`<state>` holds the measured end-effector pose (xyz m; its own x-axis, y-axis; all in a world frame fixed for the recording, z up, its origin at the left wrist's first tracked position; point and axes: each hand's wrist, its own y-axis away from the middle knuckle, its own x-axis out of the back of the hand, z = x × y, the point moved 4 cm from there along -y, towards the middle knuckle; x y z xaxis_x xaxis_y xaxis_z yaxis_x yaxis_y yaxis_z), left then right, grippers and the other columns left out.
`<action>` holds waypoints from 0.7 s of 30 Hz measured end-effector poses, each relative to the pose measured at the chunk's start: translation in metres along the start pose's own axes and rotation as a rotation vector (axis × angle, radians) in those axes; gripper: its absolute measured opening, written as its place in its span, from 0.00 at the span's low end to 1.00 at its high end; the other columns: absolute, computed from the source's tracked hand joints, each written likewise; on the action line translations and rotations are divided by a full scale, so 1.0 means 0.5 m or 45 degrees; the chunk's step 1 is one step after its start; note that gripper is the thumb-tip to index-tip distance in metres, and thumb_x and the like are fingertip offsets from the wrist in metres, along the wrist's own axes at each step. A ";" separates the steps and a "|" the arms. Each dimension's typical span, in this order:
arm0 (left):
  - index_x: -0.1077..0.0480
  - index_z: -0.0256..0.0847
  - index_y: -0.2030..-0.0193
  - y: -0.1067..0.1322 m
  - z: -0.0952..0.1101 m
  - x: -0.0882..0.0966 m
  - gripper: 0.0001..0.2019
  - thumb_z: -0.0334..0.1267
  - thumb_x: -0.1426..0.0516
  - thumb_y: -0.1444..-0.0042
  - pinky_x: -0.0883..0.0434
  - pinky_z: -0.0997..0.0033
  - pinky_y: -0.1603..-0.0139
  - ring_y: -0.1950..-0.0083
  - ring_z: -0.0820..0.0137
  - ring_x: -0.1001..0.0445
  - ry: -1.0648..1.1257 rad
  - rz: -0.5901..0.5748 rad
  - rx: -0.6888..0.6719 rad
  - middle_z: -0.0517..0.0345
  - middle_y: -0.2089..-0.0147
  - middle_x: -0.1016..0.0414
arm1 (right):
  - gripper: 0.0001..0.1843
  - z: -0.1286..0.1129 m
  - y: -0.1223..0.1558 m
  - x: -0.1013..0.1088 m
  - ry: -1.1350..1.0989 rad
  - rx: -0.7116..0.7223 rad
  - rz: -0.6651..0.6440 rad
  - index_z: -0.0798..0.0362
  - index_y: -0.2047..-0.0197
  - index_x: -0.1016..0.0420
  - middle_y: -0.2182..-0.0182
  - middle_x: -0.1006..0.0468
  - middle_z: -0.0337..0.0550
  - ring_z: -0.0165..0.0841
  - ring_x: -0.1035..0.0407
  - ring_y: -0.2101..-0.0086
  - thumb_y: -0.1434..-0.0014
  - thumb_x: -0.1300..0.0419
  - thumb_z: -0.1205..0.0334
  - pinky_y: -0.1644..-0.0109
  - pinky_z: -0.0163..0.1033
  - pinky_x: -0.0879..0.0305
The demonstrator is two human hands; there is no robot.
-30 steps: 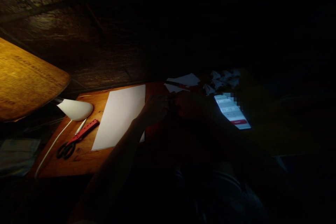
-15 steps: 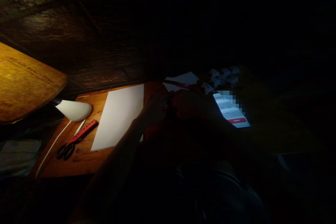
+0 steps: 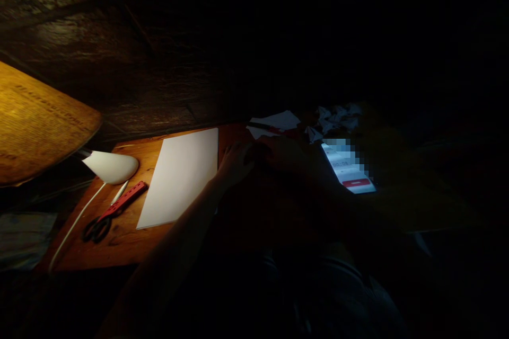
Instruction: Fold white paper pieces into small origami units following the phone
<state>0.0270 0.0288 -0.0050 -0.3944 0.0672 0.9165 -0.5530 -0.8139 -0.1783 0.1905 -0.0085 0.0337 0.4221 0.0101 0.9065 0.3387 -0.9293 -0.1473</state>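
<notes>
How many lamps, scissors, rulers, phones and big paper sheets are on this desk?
Lamp: 1
Scissors: 1
Red ruler: 1
Lit phone: 1
Large white sheet: 1
Total: 5

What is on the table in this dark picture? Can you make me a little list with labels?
light: very dark; a white lamp lights the left end of the wooden table.
hands: left hand at the right edge of the white sheet of paper; right hand close beside it, in shadow.
held: too dark to tell.
left of sheet: red ruler, scissors.
right of hands: lit phone, lying flat.
far edge: paper scraps, crumpled paper.
</notes>
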 end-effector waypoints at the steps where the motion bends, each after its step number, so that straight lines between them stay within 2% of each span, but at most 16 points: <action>1: 0.30 0.41 0.44 0.000 0.000 -0.001 0.21 0.32 0.40 0.45 0.31 0.44 0.38 0.40 0.50 0.27 0.041 0.028 -0.006 0.45 0.44 0.23 | 0.22 0.005 -0.001 -0.004 -0.029 -0.009 0.014 0.53 0.36 0.25 0.45 0.17 0.51 0.41 0.24 0.49 0.30 0.46 0.61 0.49 0.42 0.34; 3: 0.32 0.43 0.44 0.001 -0.001 0.001 0.20 0.32 0.39 0.44 0.30 0.46 0.38 0.39 0.52 0.28 0.115 0.114 -0.022 0.46 0.40 0.26 | 0.24 0.012 -0.005 -0.013 -0.063 0.036 0.012 0.53 0.33 0.27 0.41 0.20 0.52 0.41 0.26 0.44 0.30 0.46 0.63 0.44 0.42 0.34; 6: 0.32 0.43 0.48 0.005 -0.006 0.002 0.16 0.33 0.38 0.43 0.30 0.47 0.38 0.38 0.54 0.30 0.141 0.187 -0.015 0.46 0.39 0.30 | 0.22 0.018 -0.011 -0.025 -0.035 0.117 -0.027 0.54 0.38 0.24 0.40 0.21 0.52 0.40 0.27 0.44 0.31 0.48 0.68 0.43 0.41 0.35; 9: 0.30 0.42 0.51 0.005 -0.011 -0.002 0.12 0.34 0.37 0.42 0.30 0.47 0.39 0.40 0.54 0.30 0.095 0.155 0.004 0.47 0.42 0.29 | 0.19 0.020 -0.013 -0.030 0.030 0.096 -0.069 0.55 0.43 0.21 0.45 0.21 0.53 0.39 0.26 0.48 0.30 0.49 0.69 0.46 0.40 0.35; 14: 0.25 0.42 0.51 0.001 -0.008 0.004 0.12 0.35 0.35 0.42 0.31 0.46 0.37 0.40 0.53 0.29 0.101 0.085 -0.006 0.49 0.44 0.25 | 0.17 0.017 -0.005 -0.014 0.043 -0.001 -0.049 0.54 0.44 0.21 0.45 0.24 0.53 0.40 0.28 0.51 0.30 0.46 0.65 0.48 0.42 0.35; 17: 0.24 0.43 0.52 -0.004 -0.006 0.007 0.10 0.35 0.35 0.41 0.30 0.47 0.36 0.40 0.56 0.27 0.256 0.101 -0.043 0.50 0.45 0.23 | 0.16 0.021 0.001 -0.001 0.024 -0.044 0.007 0.52 0.45 0.20 0.43 0.27 0.51 0.40 0.29 0.50 0.32 0.43 0.66 0.44 0.45 0.36; 21: 0.25 0.42 0.50 -0.013 -0.017 0.004 0.12 0.35 0.36 0.41 0.29 0.52 0.35 0.36 0.58 0.27 0.545 0.249 -0.014 0.47 0.39 0.25 | 0.13 0.035 -0.006 0.003 -0.184 -0.026 0.143 0.54 0.49 0.21 0.44 0.29 0.52 0.39 0.31 0.49 0.35 0.41 0.66 0.42 0.44 0.35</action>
<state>0.0234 0.0390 -0.0050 -0.7580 0.1468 0.6356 -0.4449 -0.8289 -0.3391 0.2049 0.0010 0.0288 0.5735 -0.0424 0.8181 0.2664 -0.9347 -0.2352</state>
